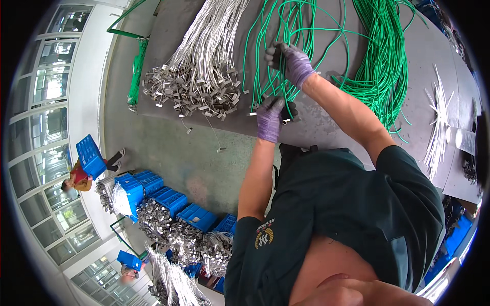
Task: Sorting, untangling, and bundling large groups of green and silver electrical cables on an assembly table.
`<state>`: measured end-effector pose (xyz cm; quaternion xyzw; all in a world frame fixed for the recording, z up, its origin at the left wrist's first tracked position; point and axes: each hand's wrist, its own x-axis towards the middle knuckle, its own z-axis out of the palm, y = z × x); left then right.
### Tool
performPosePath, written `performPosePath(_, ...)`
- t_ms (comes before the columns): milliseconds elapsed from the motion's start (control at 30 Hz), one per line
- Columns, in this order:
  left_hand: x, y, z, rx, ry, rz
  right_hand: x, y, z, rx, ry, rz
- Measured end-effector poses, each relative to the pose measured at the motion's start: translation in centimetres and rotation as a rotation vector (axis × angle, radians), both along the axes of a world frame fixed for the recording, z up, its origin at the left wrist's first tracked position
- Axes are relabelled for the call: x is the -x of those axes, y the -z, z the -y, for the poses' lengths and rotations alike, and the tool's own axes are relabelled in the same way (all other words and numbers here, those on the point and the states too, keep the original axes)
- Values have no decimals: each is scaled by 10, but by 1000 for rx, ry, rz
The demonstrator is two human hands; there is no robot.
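My left hand [270, 120], in a purple glove with dark grey fingers, is closed around the lower ends of several green cables near the table's front edge. Small white connectors peek out beside it. Higher up the same strands, my right hand [292, 64], gloved alike, has its fingers curled around green cables [304, 18]; how many it grips is hidden. These strands fan out in loose loops toward the far side. To their right lies a thick bundle of green cables [380, 64]. On the left, a heap of white cables [209, 35] ends in many grey connectors [196, 94].
Thin white strips [438, 122] lie at the table's right. Beyond the grey table [332, 127], blue crates [198, 217] stand on the floor by piles of connector-ended cables [173, 232]. At left, a person carries a blue crate [92, 155]; another is lower down.
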<state>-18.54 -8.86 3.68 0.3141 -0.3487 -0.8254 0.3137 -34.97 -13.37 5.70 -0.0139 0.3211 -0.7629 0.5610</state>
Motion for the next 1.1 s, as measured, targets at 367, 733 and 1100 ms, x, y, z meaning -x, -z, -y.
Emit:
performPosePath(367, -23, 33, -4, 28, -227, 22, -39, 36, -27, -59, -227, -248)
performPosePath(733, -25, 37, -16, 29, -177, 94, -40, 30, -3, -90, 37, -23)
performPosePath(1100, -38, 43, -3, 46, -189, 88, -44, 21, -30, 87, -390, -744)
